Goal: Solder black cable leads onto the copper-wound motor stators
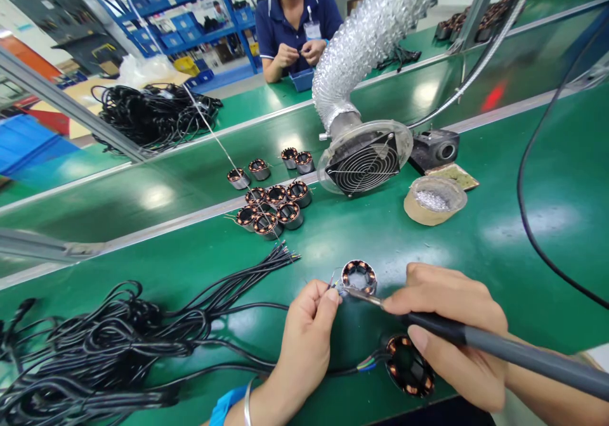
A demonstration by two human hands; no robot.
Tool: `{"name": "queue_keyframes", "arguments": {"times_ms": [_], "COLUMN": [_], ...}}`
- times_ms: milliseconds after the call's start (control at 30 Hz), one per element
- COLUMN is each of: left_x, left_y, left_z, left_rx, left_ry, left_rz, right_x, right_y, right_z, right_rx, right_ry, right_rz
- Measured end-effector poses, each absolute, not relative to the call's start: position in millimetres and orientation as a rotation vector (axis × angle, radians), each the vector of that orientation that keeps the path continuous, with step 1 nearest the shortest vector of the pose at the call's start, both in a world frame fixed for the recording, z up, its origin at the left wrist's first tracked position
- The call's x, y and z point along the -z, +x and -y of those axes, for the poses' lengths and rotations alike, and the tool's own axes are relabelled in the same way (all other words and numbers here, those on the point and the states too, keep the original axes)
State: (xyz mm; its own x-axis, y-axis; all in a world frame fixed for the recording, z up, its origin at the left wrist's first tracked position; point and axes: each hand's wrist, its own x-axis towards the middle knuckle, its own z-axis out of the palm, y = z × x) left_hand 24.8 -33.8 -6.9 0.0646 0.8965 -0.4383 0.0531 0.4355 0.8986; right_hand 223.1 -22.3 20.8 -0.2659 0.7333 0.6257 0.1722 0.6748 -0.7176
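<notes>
My right hand (pixel 457 324) grips a soldering iron (pixel 428 324), its metal tip pointing left. That tip meets or nearly touches thin wires beside a motor stator (pixel 359 278) with copper windings. Thumb and forefinger of my left hand (pixel 309 337) pinch the thin wires at the end of a black cable (pixel 271 305). Whether the wires are joined there is too small to tell. A second stator (pixel 409 366) lies below my right hand, with coloured leads (pixel 367 364) of another black cable running to it.
Black cables (pixel 118 343) heap up at left. Several stators (pixel 276 207) cluster ahead, some on the sunken strip. A fan on a foil duct (pixel 364 160) overhangs the bench, near a round tub (pixel 435 201) and an iron stand (pixel 435 150). A co-worker (pixel 297 33) sits opposite.
</notes>
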Motion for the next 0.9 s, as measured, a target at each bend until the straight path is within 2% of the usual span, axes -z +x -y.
{"name": "queue_keyframes", "arguments": {"times_ms": [467,900], "left_x": [6.8,5.7], "left_y": [23.8,25.1], "left_z": [35.2,32.9], "left_rx": [-0.788,-0.785], "left_ry": [0.956,0.955], "left_rz": [-1.371,-1.378], "right_x": [-24.2,-34.8], "right_y": [226.2,245.7], "right_z": [23.9,27.4], "right_rx": [-0.58,-0.52], "right_ry": [-0.69,-0.86], "right_rz": [1.788,1.754]}}
